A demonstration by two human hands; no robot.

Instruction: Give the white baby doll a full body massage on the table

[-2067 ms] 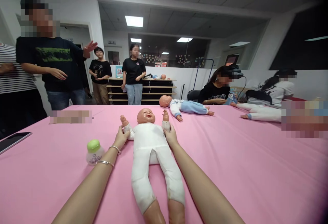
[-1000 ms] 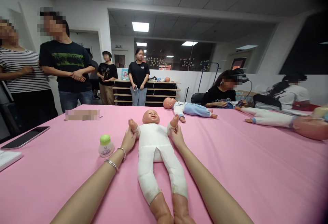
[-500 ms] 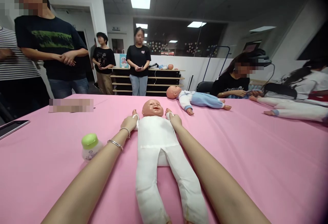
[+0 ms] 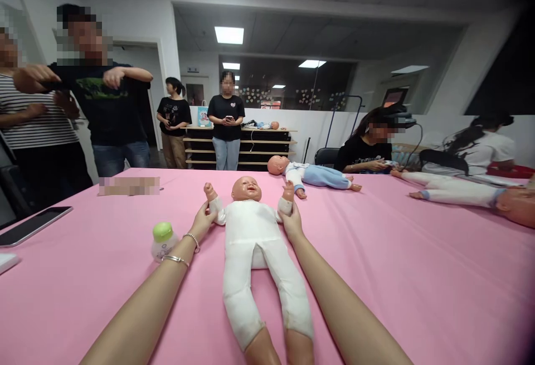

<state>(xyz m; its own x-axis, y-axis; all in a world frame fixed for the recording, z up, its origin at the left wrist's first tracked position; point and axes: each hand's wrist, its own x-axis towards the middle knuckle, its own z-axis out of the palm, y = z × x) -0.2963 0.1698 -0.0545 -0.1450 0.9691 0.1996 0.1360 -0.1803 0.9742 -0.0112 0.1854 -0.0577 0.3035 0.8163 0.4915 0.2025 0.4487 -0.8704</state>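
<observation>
A baby doll point(image 4: 253, 225) with a white cloth body lies on its back on the pink table cover point(image 4: 376, 276), its head at the far end and its feet towards me. My left hand point(image 4: 204, 220) is closed round the doll's arm on the left, near the elbow. On the other side my right hand point(image 4: 291, 223) grips the other arm in the same way. Both doll forearms point up and outward beside its head. Left of my left forearm stands a small bottle point(image 4: 162, 242) with a green cap.
A phone point(image 4: 35, 225) and a blurred-out flat item point(image 4: 129, 185) lie on the left. Behind is another doll point(image 4: 313, 175) in blue and white; a third doll point(image 4: 463, 192) lies far right. Several people stand or sit around, one point(image 4: 100, 103) with arms raised.
My hands have shifted from the doll's wrists down towards its elbows, and its forearms now stand up and spread. My view has tilted up. A person at left has raised both arms.
</observation>
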